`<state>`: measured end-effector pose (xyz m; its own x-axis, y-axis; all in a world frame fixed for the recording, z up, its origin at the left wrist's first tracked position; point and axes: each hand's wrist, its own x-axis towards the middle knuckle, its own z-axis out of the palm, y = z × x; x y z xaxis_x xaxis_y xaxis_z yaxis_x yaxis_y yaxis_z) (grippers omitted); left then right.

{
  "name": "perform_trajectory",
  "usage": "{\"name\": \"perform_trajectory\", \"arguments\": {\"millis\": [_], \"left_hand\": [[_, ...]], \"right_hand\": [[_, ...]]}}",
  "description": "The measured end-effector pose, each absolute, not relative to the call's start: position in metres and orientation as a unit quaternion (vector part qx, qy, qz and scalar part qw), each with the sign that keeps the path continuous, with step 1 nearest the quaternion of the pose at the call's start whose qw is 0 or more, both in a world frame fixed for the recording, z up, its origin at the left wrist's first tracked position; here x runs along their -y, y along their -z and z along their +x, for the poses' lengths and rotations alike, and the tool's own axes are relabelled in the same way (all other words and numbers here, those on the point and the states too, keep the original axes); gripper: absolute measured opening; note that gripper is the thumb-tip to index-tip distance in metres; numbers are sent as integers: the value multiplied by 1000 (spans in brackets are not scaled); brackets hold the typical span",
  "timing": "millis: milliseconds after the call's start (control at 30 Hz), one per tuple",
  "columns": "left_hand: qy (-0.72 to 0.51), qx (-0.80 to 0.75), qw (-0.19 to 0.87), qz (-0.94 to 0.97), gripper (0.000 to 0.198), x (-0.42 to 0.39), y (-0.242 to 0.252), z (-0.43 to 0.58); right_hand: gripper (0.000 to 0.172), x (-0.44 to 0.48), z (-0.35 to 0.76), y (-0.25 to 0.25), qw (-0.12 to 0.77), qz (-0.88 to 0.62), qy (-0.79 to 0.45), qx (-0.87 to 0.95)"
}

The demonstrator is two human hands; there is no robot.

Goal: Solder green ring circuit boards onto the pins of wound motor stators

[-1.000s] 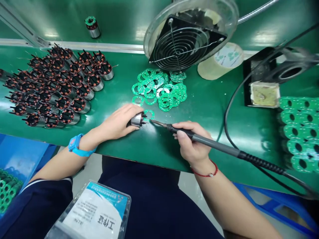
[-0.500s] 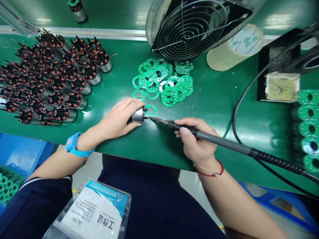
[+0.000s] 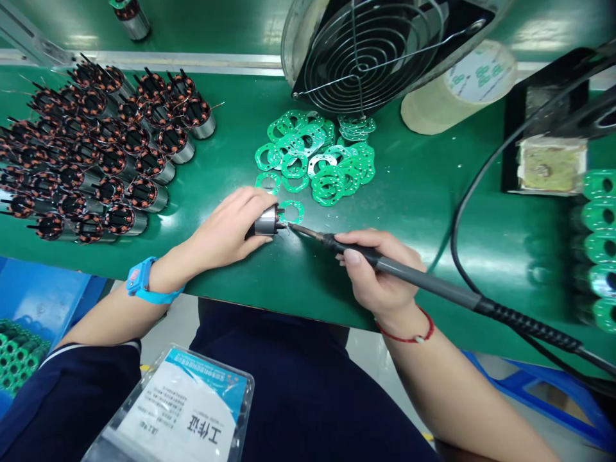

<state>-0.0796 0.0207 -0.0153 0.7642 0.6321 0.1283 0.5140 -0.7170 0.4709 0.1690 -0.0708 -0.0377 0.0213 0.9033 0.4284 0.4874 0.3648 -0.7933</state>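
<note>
My left hand (image 3: 231,228) is closed round a small metal motor stator (image 3: 266,222) lying on its side on the green bench (image 3: 414,192). My right hand (image 3: 375,273) grips a grey soldering iron (image 3: 409,269), and its tip touches the stator's right end. A green ring-shaped circuit board (image 3: 292,210) lies flat just behind the tip. A loose pile of the same green rings (image 3: 320,154) sits further back.
Several copper-wound stators (image 3: 96,160) stand packed at the left. A round fan (image 3: 375,45) and a tape roll (image 3: 457,86) sit at the back. At the right stand an iron holder with sponge (image 3: 551,163) and stacked green boards (image 3: 599,237). The iron's black cable (image 3: 469,186) loops across the bench.
Both hands have hardly moved; the iron's tip stays at the stator's end. The view has shifted slightly, so the bench things sit a little lower than a second ago.
</note>
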Motion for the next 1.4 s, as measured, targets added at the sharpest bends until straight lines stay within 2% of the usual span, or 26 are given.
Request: {"name": "perform_trajectory", "arguments": {"millis": [267,600,833,933,1100,1300,1400], "left_hand": [[-129,-306,212,919,43,-20,15,-79],[-159,-297,219,916,44,-21,17,-80],[-155,-297,226,915,42,-22,15,-80],[-150,-298,234,913,41,-22,15,-80],[-145,-306,244,909,44,-23,16,-80],[-166,-303,234,909,45,-22,15,-81],[-177,-296,230,910,44,-23,14,-81]], "right_hand": [[9,71,162,31,441,-481,-74,754],[12,78,165,34,493,-547,-145,661],[10,74,164,30,462,-530,-154,694],[10,71,163,28,456,-482,-119,739],[12,70,159,27,397,-400,-68,824],[10,77,164,31,474,-535,-153,682],[10,78,166,33,502,-547,-171,648]]}}
